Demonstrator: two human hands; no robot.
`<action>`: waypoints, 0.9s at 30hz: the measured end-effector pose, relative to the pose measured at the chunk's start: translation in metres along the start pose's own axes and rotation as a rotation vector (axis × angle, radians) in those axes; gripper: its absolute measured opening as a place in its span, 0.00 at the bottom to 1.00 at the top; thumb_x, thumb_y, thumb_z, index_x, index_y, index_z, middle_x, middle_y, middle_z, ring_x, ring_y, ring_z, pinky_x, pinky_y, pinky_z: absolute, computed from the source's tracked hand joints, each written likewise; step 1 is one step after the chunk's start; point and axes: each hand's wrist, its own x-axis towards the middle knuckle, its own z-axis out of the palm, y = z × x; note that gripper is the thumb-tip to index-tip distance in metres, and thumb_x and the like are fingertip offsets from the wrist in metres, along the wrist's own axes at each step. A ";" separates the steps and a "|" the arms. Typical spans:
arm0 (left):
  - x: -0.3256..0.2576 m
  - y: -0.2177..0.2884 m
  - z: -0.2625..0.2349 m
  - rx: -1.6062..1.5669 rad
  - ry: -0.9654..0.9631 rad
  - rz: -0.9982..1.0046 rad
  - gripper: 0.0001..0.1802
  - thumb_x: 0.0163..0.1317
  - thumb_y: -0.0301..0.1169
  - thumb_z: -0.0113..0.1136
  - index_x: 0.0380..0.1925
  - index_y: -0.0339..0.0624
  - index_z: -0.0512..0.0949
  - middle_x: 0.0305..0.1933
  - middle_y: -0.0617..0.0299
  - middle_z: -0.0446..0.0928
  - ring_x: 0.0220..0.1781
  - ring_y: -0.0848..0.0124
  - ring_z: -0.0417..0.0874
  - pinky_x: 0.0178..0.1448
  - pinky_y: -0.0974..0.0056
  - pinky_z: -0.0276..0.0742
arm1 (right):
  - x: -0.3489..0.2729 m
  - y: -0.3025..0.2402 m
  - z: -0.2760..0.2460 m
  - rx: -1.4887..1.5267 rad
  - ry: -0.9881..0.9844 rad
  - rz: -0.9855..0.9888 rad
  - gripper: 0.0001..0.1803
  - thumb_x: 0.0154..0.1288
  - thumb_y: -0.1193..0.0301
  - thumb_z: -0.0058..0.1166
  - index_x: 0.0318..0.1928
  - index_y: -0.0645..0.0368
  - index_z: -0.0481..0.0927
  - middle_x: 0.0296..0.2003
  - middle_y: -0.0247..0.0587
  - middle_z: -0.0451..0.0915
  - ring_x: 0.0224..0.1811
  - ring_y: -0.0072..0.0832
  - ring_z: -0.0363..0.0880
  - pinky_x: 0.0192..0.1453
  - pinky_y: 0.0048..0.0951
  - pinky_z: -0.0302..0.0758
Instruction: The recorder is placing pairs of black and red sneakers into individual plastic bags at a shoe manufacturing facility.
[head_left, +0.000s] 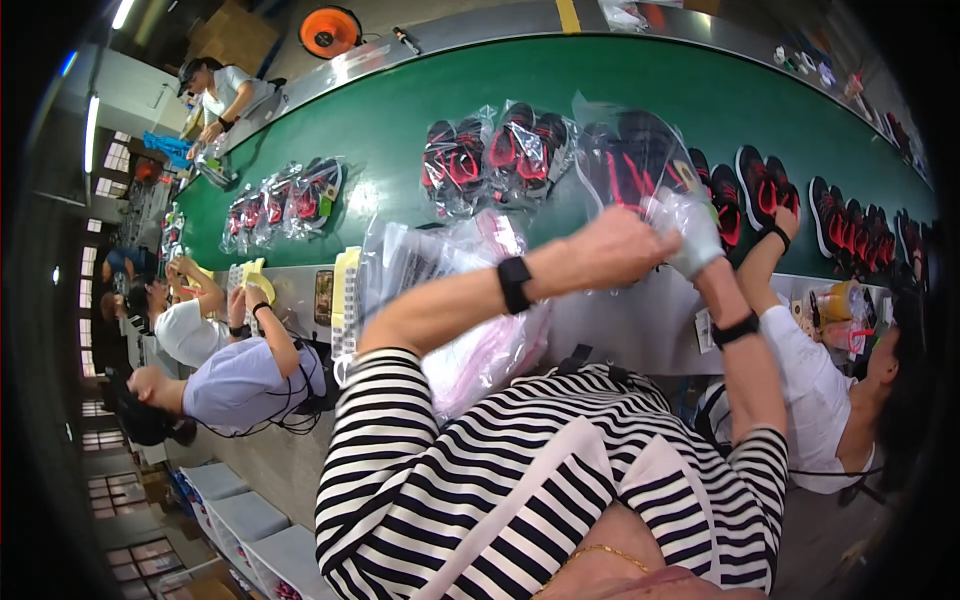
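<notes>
Straight ahead on the green conveyor belt, a clear plastic bag (592, 172) surrounds a pair of black shoes with red laces (640, 150). At the bag's near end my left hand (622, 245) is bare and closed, pinching the film. Close beside it, my right hand (688, 235) wears a white glove and is closed on the same bag; its fingers are partly blurred. Left of this pair lie bagged black and red shoes (520, 150). A stack of clear and pinkish plastic bags (440, 270) sits at the belt's near edge, beneath my left forearm.
Unbagged shoes (850, 225) line the belt at right, where a co-worker's hand (785, 215) touches one pair. More bagged shoes (285, 205) lie farther left. Co-workers (245, 375) sit along the near left side, beside yellow-edged label sheets (345, 300). Another person (225, 95) works across the belt.
</notes>
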 end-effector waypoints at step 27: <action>-0.006 -0.025 0.002 -0.841 0.418 -0.618 0.08 0.53 0.19 0.50 0.33 0.38 0.72 0.18 0.50 0.70 0.18 0.53 0.71 0.24 0.62 0.69 | 0.007 -0.048 0.020 0.275 0.128 0.273 0.20 0.49 0.60 0.61 0.38 0.61 0.76 0.29 0.49 0.76 0.25 0.42 0.77 0.24 0.37 0.72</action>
